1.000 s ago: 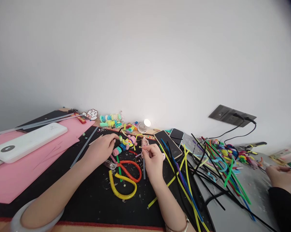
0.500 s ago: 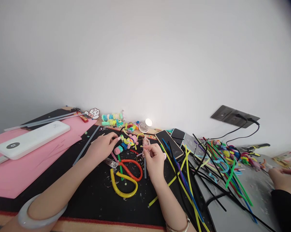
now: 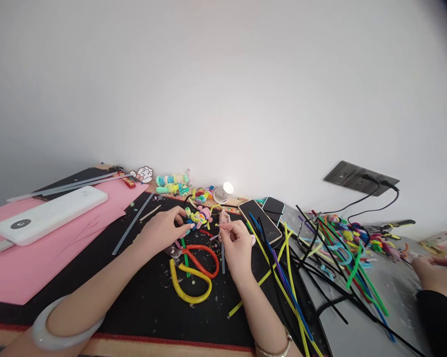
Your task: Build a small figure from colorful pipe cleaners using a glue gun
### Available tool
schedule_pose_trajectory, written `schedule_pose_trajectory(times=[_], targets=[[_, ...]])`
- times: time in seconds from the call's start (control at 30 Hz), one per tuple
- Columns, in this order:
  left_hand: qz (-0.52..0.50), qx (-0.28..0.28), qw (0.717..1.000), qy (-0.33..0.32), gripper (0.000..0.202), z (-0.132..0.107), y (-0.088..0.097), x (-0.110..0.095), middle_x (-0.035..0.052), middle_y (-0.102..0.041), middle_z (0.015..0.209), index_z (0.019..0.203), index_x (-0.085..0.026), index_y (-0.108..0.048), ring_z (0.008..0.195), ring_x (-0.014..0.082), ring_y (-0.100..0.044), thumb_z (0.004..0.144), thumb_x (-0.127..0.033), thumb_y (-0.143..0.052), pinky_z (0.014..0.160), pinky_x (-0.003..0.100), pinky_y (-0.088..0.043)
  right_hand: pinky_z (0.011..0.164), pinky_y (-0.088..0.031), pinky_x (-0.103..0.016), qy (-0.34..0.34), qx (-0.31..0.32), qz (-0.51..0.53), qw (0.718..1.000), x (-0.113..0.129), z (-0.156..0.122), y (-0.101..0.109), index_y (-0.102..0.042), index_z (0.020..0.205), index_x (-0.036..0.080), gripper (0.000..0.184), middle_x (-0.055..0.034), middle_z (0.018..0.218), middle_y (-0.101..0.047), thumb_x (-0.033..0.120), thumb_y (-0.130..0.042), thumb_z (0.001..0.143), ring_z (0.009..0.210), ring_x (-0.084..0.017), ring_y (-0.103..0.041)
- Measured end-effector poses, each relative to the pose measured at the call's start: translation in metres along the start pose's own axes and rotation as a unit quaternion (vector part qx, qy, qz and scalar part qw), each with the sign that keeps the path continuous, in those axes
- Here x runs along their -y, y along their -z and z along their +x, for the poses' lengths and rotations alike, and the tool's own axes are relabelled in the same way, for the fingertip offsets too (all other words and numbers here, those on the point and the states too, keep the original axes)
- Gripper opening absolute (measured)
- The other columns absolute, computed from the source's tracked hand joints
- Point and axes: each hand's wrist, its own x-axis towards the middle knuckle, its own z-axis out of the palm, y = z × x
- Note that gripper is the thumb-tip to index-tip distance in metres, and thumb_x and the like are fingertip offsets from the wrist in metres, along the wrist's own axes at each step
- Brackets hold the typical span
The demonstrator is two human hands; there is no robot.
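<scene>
My left hand (image 3: 163,231) is curled over a multicoloured pipe-cleaner figure (image 3: 198,216) on the black mat (image 3: 141,302), fingertips closed on its lower end. My right hand (image 3: 235,241) is pinched on a small pink piece (image 3: 223,218) just right of the figure. Scissors with red and yellow handles (image 3: 194,270) lie on the mat just in front of both hands.
A white power bank (image 3: 48,214) rests on pink paper (image 3: 30,258) at left. Two phones (image 3: 265,217) lie behind my right hand. Several loose pipe cleaners (image 3: 320,258) sprawl to the right. Another person's hand (image 3: 433,275) works at the far right. A small lamp (image 3: 223,191) glows by the wall.
My left hand slid right and closed over the lower end of the colourful figure. My right hand stayed put with its pinch.
</scene>
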Motion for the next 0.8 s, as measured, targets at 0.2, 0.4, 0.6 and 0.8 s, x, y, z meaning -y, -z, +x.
schedule_pose_trajectory(times=[0.2,0.4,0.6,0.8], targets=[[-0.020,0.027,0.999,0.013,0.047,0.000,-0.003,0.000,0.0071,-0.075,0.096,0.105,-0.022,-0.065,0.085,0.0268,-0.070,0.070,-0.054,-0.063,0.062,0.028,-0.047,0.056,-0.038,-0.025,-0.007,-0.006,0.011,1.000,-0.002,0.001,0.000,-0.066,0.075,0.018,0.011,-0.0002,0.073,-0.054,0.019,-0.057,0.081,0.060,-0.013,-0.047],[-0.095,0.023,0.995,0.014,0.042,0.002,-0.009,0.005,0.0111,-0.075,0.100,0.104,-0.018,-0.070,0.077,0.0261,-0.071,0.075,-0.046,-0.059,0.064,0.030,-0.051,0.055,-0.042,-0.026,-0.026,-0.023,0.025,0.999,-0.007,0.003,0.002,-0.068,0.076,0.017,0.011,-0.0021,0.074,-0.057,0.022,-0.059,0.081,0.061,-0.014,-0.049],[-0.087,-0.054,0.995,0.002,0.042,-0.001,-0.003,-0.007,0.0054,-0.072,0.079,0.104,-0.018,-0.071,0.067,0.0211,-0.064,0.077,-0.045,-0.055,0.060,0.028,-0.048,0.052,-0.043,-0.024,-0.066,-0.040,0.056,0.995,-0.007,0.006,0.005,-0.069,0.077,0.016,0.014,-0.0023,0.074,-0.059,0.027,-0.061,0.078,0.059,-0.012,-0.050],[-0.109,-0.105,0.984,-0.091,0.039,-0.004,-0.003,-0.010,0.0031,-0.064,0.084,0.112,-0.020,-0.065,0.066,0.0167,-0.055,0.084,-0.044,-0.051,0.064,0.027,-0.046,0.059,-0.046,-0.026,-0.080,-0.042,0.092,0.992,0.000,0.006,0.007,-0.068,0.077,0.015,0.015,-0.0036,0.078,-0.062,0.028,-0.061,0.079,0.068,-0.014,-0.056]])
